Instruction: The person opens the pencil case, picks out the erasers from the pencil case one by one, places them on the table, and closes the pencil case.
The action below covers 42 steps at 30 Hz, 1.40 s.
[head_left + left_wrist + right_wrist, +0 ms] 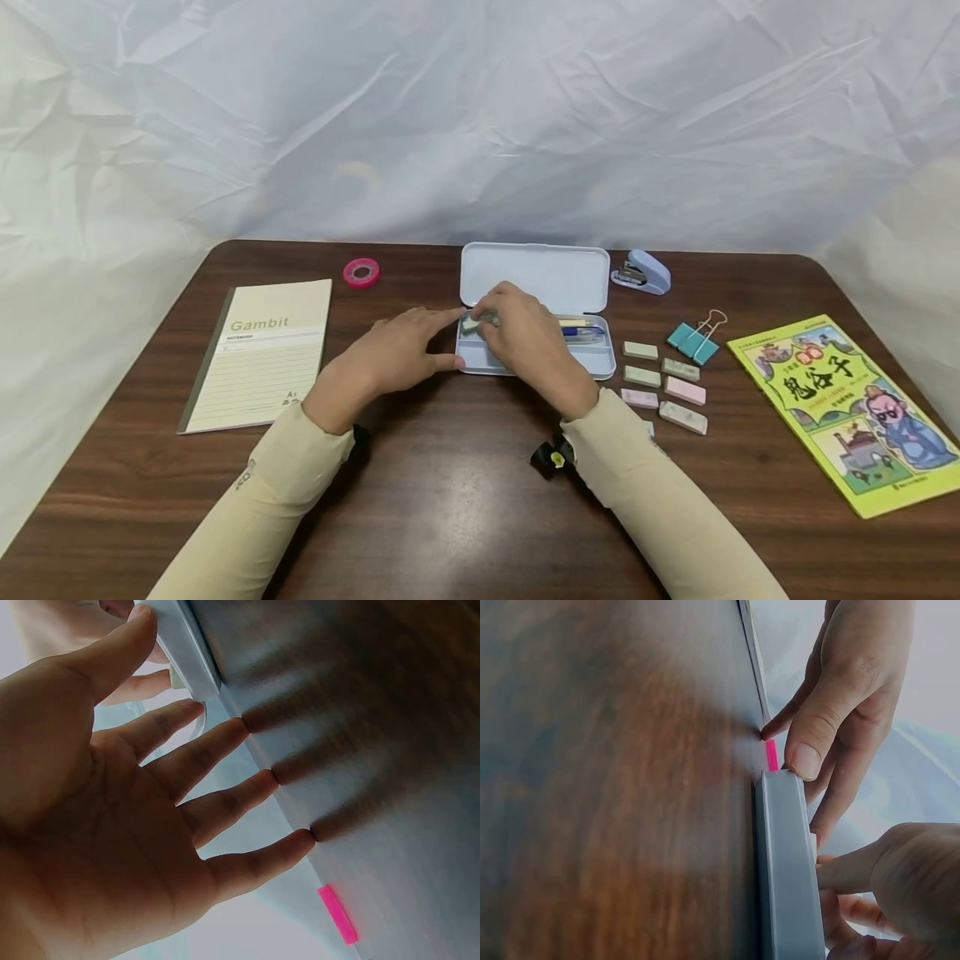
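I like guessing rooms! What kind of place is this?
Probably a desk set up for filming: a brown wooden table with a notebook, an open pencil case and erasers, backed by a crumpled white sheet.

I'm seeing a dark wood-grain counter [450, 500] with a soft sheen, and a pale blue pencil case [534, 275] in smooth, matt plastic. The notebook [262, 354] has a matt paper cover, while the yellow booklet [843, 408] looks glossier. Behind them, I've got a crinkled white backdrop sheet [480, 117], and the sleeves [660, 508] are soft beige cloth.
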Each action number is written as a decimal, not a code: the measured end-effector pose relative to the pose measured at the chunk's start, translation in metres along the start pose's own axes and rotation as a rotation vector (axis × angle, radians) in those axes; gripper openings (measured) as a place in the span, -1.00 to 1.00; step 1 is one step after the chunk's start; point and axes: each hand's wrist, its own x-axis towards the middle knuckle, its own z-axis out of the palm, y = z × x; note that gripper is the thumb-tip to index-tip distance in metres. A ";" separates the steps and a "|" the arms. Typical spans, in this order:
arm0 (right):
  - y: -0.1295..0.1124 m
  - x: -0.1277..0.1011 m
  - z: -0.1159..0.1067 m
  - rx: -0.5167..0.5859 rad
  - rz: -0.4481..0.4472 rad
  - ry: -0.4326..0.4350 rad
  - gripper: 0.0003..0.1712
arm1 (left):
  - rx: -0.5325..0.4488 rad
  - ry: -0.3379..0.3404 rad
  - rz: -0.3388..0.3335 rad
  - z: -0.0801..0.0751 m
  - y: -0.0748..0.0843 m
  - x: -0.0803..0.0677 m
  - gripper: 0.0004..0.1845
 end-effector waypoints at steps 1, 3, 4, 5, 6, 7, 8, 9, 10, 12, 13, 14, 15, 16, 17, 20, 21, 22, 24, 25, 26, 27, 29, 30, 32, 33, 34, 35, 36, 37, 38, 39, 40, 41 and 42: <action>0.000 0.000 0.000 0.004 -0.002 0.002 -0.86 | -0.001 -0.008 -0.002 -0.004 0.005 -0.004 -0.11; 0.000 -0.002 -0.002 0.013 -0.010 0.008 -0.85 | -0.008 -0.011 -0.007 -0.009 0.011 -0.008 -0.13; -0.001 -0.002 -0.003 0.017 -0.012 0.009 -0.84 | -0.010 -0.012 -0.007 -0.010 0.013 -0.010 -0.14; -0.005 -0.004 -0.008 0.024 -0.009 0.007 -0.82 | -0.010 -0.013 -0.009 -0.011 0.015 -0.011 -0.14; -0.007 -0.006 -0.010 0.026 -0.009 0.009 -0.80 | -0.015 -0.020 -0.015 -0.015 0.019 -0.015 -0.14; -0.012 -0.008 -0.016 0.033 -0.005 0.008 -0.79 | -0.007 -0.008 -0.009 -0.011 0.015 -0.011 -0.14; -0.018 -0.011 -0.021 0.041 -0.003 0.008 -0.77 | -0.006 -0.008 -0.008 -0.011 0.015 -0.011 -0.14; -0.023 -0.014 -0.027 0.047 0.002 0.006 -0.77 | -0.006 -0.008 -0.007 -0.010 0.015 -0.011 -0.13; -0.029 -0.017 -0.033 0.053 0.008 0.007 -0.77 | 0.000 -0.001 -0.001 -0.006 0.010 -0.008 -0.13; -0.037 -0.022 -0.041 0.065 0.020 0.011 -0.78 | 0.001 0.001 0.000 -0.004 0.007 -0.005 -0.12; -0.042 -0.025 -0.046 0.075 0.030 0.008 -0.78 | 0.003 0.001 0.000 -0.003 0.005 -0.004 -0.11; -0.043 -0.027 -0.048 0.080 0.035 0.008 -0.78 | -0.004 -0.008 -0.004 -0.005 0.007 -0.006 -0.11; -0.044 -0.029 -0.050 0.084 0.037 0.007 -0.78 | -0.002 -0.006 -0.004 -0.004 0.004 -0.004 -0.12; -0.045 -0.030 -0.052 0.091 0.039 0.005 -0.78 | 0.005 0.003 -0.001 0.001 -0.001 0.000 -0.12; -0.045 -0.032 -0.053 0.099 0.039 0.000 -0.79 | 0.002 -0.003 -0.004 -0.002 0.002 -0.002 -0.12; -0.042 -0.038 -0.057 0.129 0.031 -0.015 -0.80 | 0.009 0.011 0.002 0.000 0.001 -0.001 -0.13; -0.041 -0.041 -0.059 0.142 0.027 -0.020 -0.81 | 0.010 0.012 0.003 -0.001 0.003 -0.002 -0.14; -0.040 -0.044 -0.060 0.154 0.023 -0.025 -0.81 | 0.009 0.012 0.002 -0.003 0.005 -0.004 -0.14; -0.037 -0.050 -0.064 0.175 0.013 -0.027 -0.83 | 0.003 0.003 -0.004 -0.009 0.013 -0.010 -0.16; -0.035 -0.053 -0.065 0.184 0.009 -0.030 -0.83 | -0.001 -0.008 -0.010 -0.013 0.018 -0.013 -0.16; -0.033 -0.056 -0.067 0.190 0.004 -0.030 -0.83 | -0.003 -0.009 -0.014 -0.013 0.019 -0.013 -0.17; -0.031 -0.060 -0.069 0.192 -0.002 -0.033 -0.84 | -0.003 -0.010 -0.014 -0.014 0.020 -0.014 -0.17; -0.027 -0.067 -0.073 0.197 -0.009 -0.042 -0.85 | -0.006 -0.006 -0.016 -0.011 0.017 -0.012 -0.15; -0.024 -0.071 -0.076 0.201 -0.013 -0.049 -0.86 | -0.007 -0.007 -0.016 -0.011 0.017 -0.012 -0.15; -0.019 -0.080 -0.081 0.211 -0.017 -0.063 -0.87 | -0.009 -0.007 -0.017 -0.011 0.017 -0.012 -0.14; -0.015 -0.084 -0.083 0.216 -0.016 -0.072 -0.87 | -0.009 -0.006 -0.017 -0.011 0.016 -0.012 -0.14; -0.012 -0.089 -0.086 0.221 -0.013 -0.079 -0.87 | -0.010 -0.007 -0.018 -0.011 0.017 -0.012 -0.14; -0.009 -0.094 -0.088 0.222 -0.008 -0.083 -0.86 | -0.010 -0.015 -0.022 -0.014 0.020 -0.014 -0.15; -0.006 -0.099 -0.091 0.223 -0.005 -0.085 -0.86 | -0.009 -0.013 -0.020 -0.014 0.020 -0.014 -0.15; -0.003 -0.104 -0.094 0.220 0.003 -0.086 -0.85 | -0.009 -0.013 -0.020 -0.013 0.020 -0.014 -0.15; 0.000 -0.110 -0.098 0.219 0.009 -0.088 -0.85 | -0.007 -0.013 -0.018 -0.013 0.020 -0.014 -0.15; 0.004 -0.115 -0.101 0.215 0.018 -0.090 -0.84 | -0.008 -0.013 -0.017 -0.013 0.020 -0.014 -0.15; 0.007 -0.121 -0.104 0.215 0.029 -0.092 -0.83 | -0.007 -0.013 -0.015 -0.013 0.020 -0.015 -0.15; 0.011 -0.126 -0.108 0.210 0.035 -0.090 -0.83 | -0.005 -0.012 -0.013 -0.014 0.020 -0.015 -0.15; 0.015 -0.130 -0.111 0.205 0.039 -0.087 -0.83 | -0.003 -0.010 -0.011 -0.014 0.020 -0.015 -0.15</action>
